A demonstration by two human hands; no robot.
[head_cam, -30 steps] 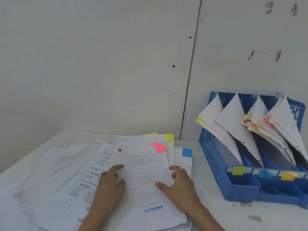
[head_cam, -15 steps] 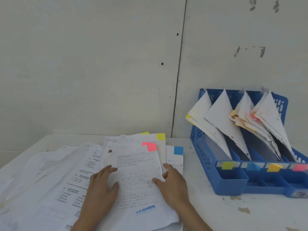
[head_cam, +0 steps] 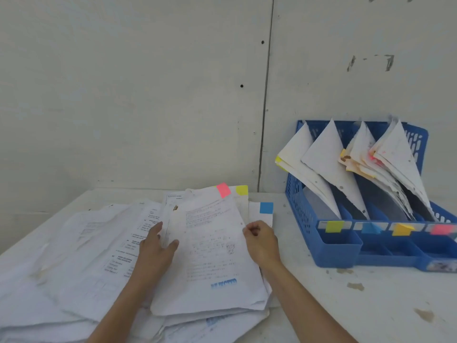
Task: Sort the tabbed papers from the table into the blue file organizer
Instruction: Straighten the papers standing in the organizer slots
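While the pink-tabbed sheet (head_cam: 212,243) lies atop the paper pile (head_cam: 86,243) on the table (head_cam: 371,305), its right edge is pinched by curled fingers of the right hand (head_cam: 262,243), its left edge is gripped between thumb and fingers of the left hand (head_cam: 155,251), the blue file organizer (head_cam: 338,253) is stood nearby at right

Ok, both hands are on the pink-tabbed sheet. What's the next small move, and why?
Probably lift the pink-tabbed sheet clear of the pile and swing it toward the pink label at the blue file organizer's right end. The left hand and right hand each pinch an edge, and its pink tab matches that label.
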